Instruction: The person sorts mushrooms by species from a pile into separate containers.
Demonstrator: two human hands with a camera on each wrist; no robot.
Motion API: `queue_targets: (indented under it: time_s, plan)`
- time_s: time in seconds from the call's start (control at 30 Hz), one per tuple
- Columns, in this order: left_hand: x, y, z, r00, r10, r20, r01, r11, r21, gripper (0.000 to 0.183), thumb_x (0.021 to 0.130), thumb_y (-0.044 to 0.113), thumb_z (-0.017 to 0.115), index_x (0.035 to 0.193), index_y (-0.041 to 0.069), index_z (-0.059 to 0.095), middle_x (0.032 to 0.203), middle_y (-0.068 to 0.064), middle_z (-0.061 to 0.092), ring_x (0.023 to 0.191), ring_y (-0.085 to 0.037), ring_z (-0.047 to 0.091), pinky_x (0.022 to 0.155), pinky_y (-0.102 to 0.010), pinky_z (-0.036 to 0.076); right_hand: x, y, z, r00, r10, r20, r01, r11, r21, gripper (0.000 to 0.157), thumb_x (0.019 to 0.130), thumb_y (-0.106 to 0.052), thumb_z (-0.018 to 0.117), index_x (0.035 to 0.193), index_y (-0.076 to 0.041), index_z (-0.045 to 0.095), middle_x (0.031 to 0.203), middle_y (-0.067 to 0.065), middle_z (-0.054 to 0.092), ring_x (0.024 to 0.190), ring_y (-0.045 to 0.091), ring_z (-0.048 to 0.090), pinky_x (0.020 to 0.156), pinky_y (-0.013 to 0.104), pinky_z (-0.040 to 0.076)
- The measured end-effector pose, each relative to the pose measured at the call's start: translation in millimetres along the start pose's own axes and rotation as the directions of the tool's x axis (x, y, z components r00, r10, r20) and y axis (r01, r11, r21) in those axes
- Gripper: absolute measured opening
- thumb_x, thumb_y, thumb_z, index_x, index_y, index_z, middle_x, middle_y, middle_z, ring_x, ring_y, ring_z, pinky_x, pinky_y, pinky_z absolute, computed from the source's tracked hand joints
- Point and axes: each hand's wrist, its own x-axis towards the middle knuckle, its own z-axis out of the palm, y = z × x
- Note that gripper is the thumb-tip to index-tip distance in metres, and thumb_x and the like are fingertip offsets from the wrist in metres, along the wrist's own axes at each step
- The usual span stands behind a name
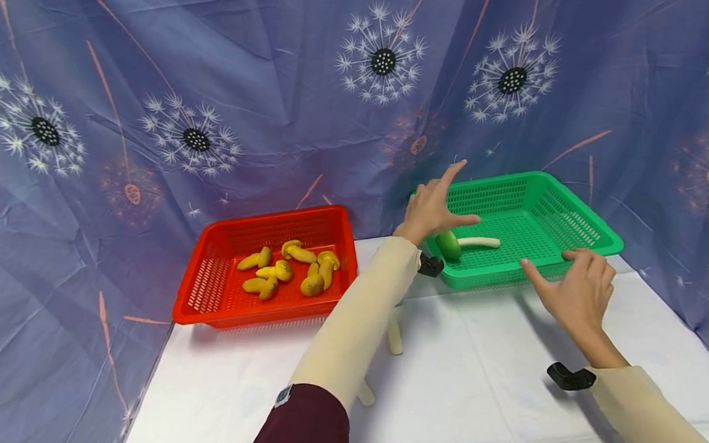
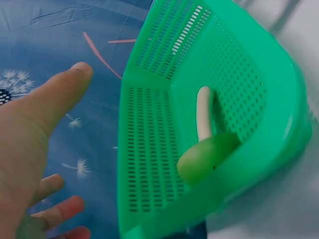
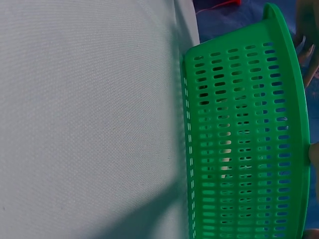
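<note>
In the head view my left hand is over the left end of the green basket, thumb and fingers spread wide with nothing between them. Below it in the basket lies a toy mushroom with a green cap and a long white stem. The left wrist view also has this mushroom, near the basket's end wall. My right hand is at the front rim, its thumb and fingers apart and their tips right at the edge. From the right wrist, fingertips show along that rim.
A red basket with several yellow toy mushrooms stands at the left. Pale stems stick out from under my left forearm on the white tablecloth. A blue dandelion-print cloth hangs behind.
</note>
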Motion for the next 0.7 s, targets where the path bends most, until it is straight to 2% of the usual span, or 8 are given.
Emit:
queue_targets:
  time_s: [0.13,0.2,0.3,0.4,0.47,0.57,0.7]
  plan:
    - [-9.4,-7.3,-20.0,0.999,0.025,0.023,-0.025,1.0,0.0,0.111,0.08,0.061,0.081,0.163,0.046,0.008,0.141,-0.005,0.055,0.092,-0.021,0.055,0.07,-0.035,0.044,0.8,0.7,-0.3,1.0,-0.002,0.003,0.002,1.0,-0.002,0.084,0.088,-0.06,0.07,0.133,0.007,0.046,0.14,0.033,0.038,0.131,0.052,0.027,0.104,0.069,0.023]
    - [-15.3,-11.5,-31.0,0.999,0.036,0.035,-0.035,0.999,-0.011,0.111,0.081,0.058,0.082,0.164,0.044,0.009,0.136,-0.007,0.057,0.087,-0.022,0.056,0.068,-0.035,0.046,1.2,0.6,-1.2,1.0,-0.001,0.002,0.001,1.0,-0.004,0.084,0.088,-0.061,0.069,0.133,0.007,0.046,0.139,0.034,0.038,0.13,0.053,0.027,0.104,0.069,0.023]
    - [-26.1,-18.1,-45.0,0.998,0.027,0.062,-0.026,1.0,-0.013,0.11,0.082,0.054,0.083,0.164,0.042,0.011,0.14,-0.008,0.054,0.102,-0.023,0.061,0.075,-0.038,0.053,1.4,1.0,-1.8,1.0,0.005,0.003,-0.005,1.0,-0.003,0.084,0.089,-0.062,0.068,0.133,0.007,0.046,0.14,0.033,0.038,0.13,0.053,0.027,0.103,0.069,0.023]
    - [-37.9,-24.8,-54.6,0.994,0.012,0.113,-0.013,1.0,0.016,0.11,0.082,0.052,0.084,0.164,0.04,0.012,0.151,-0.009,0.048,0.125,-0.025,0.056,0.084,-0.043,0.056,0.5,1.4,-1.2,1.0,0.01,0.014,-0.01,1.0,-0.003,0.084,0.089,-0.062,0.067,0.133,0.007,0.046,0.141,0.032,0.037,0.131,0.052,0.026,0.103,0.069,0.023]
    - [-46.2,-28.1,-59.3,0.987,0.001,0.161,-0.007,0.999,0.039,0.11,0.082,0.05,0.084,0.164,0.039,0.012,0.154,-0.009,0.045,0.131,-0.027,0.052,0.086,-0.044,0.056,-0.1,1.4,-0.6,1.0,0.009,0.017,-0.008,1.0,-0.003,0.084,0.089,-0.062,0.067,0.132,0.007,0.046,0.141,0.032,0.037,0.131,0.052,0.026,0.103,0.069,0.023]
    - [-57.5,-30.8,-64.4,0.97,-0.021,0.24,0.008,0.998,0.055,0.11,0.082,0.046,0.085,0.164,0.038,0.013,0.157,-0.01,0.043,0.136,-0.029,0.049,0.089,-0.046,0.056,-0.2,1.3,-0.1,1.0,0.003,0.014,-0.003,1.0,-0.006,0.084,0.089,-0.062,0.067,0.132,0.007,0.045,0.14,0.032,0.038,0.13,0.052,0.027,0.103,0.068,0.024]
    - [-69.0,-34.0,-66.9,0.933,-0.063,0.353,0.033,0.995,0.09,0.105,0.084,0.043,0.085,0.164,0.033,0.018,0.162,-0.008,0.036,0.145,-0.03,0.039,0.104,-0.049,0.049,0.6,1.1,1.1,1.0,-0.006,0.009,0.006,1.0,-0.001,0.084,0.089,-0.061,0.068,0.132,0.007,0.046,0.14,0.033,0.038,0.131,0.052,0.026,0.103,0.068,0.024]
